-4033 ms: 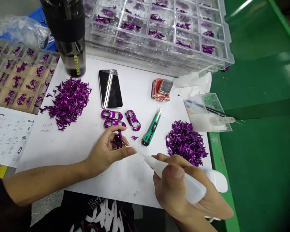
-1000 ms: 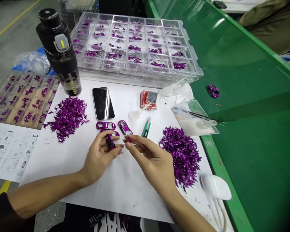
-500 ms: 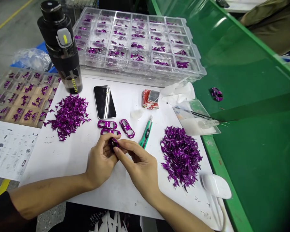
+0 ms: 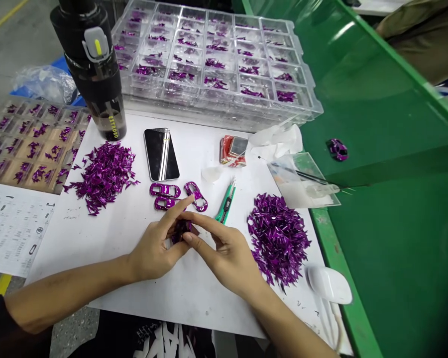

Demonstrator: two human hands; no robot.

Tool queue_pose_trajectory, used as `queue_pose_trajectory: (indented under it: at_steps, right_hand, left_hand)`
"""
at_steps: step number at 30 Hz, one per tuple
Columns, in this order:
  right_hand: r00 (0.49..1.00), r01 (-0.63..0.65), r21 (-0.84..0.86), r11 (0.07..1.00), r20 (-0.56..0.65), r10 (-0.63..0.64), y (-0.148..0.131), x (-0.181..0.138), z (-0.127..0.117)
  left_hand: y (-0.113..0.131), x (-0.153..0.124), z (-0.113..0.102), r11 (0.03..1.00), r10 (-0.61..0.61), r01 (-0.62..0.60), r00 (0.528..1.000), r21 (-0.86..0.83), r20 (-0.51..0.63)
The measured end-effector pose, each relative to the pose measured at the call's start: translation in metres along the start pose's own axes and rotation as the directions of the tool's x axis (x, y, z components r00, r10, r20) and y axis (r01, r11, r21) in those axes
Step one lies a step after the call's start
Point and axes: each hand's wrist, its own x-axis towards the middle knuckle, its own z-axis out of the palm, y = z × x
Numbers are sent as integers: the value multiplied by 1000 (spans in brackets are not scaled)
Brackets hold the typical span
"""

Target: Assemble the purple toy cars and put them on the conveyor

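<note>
Two bare hands have just closed together over a small glossy purple piece (image 4: 181, 231). It now sits between them, above the white work sheet (image 4: 97, 253), mostly hidden by fingers, so its shape can hardly be read. The left hand (image 4: 153, 248) is half closed, with its forefinger stretched out past the piece, and the right hand (image 4: 224, 256) presses in from the other side, its fingertips against it. Both seem to have hold of it, though the exact grip is hidden. Just beyond lie three glossy purple car-shaped shells (image 4: 164, 190), with a slim green utility knife (image 4: 226, 205) to their right — and a loose heap of purple metallic shards (image 4: 278, 238) further right.
</note>
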Motion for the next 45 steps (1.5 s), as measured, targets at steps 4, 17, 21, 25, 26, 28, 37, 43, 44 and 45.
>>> queue_pose_trajectory:
  at_steps: [4,17,21,25,26,28,37,43,44,45]
  right_hand:
    - [999,48,-95,994,-17,-50,-6,0,3]
    - [606,-392,-719,574,-671,-426,56,16,-185]
    - [525,-334,-724,604,-675,-519,46,15,-178]
    - [245,7,-697,717,-694,-677,-9,8,-106]
    - [311,98,-626,774,-720,-621,-19,7,-84]
    - [399,266,-486,832,-730,-554,-28,6,-45]
    - [758,209,-324,923,-542,-362,12,-1,2]
    - [777,156,-436,886,-499,-382,15,-4,1]
    - [775,157,-443,883,-499,-388,15,-4,1]
    - [775,160,-441,883,-497,-389,15,-4,1]
  left_hand:
    - [3,-1,3,999,-53,52,998,-15,-33]
    - [0,-9,8,885,192,-104,970,454,-152]
    - [-3,-6,2,788,300,-192,949,585,-93]
    - [-6,-3,0,704,350,-234,936,670,-40]
    - [-6,-2,0,687,354,-241,935,685,-27]
    - [-7,-1,0,665,353,-244,936,706,-9]
    - [-4,2,-1,715,234,-168,972,678,-5]
    - [-5,2,-2,740,183,-123,983,662,-22]
    - [-5,1,-2,745,176,-118,984,657,-22]
    - [-5,1,-2,750,169,-114,985,651,-22]
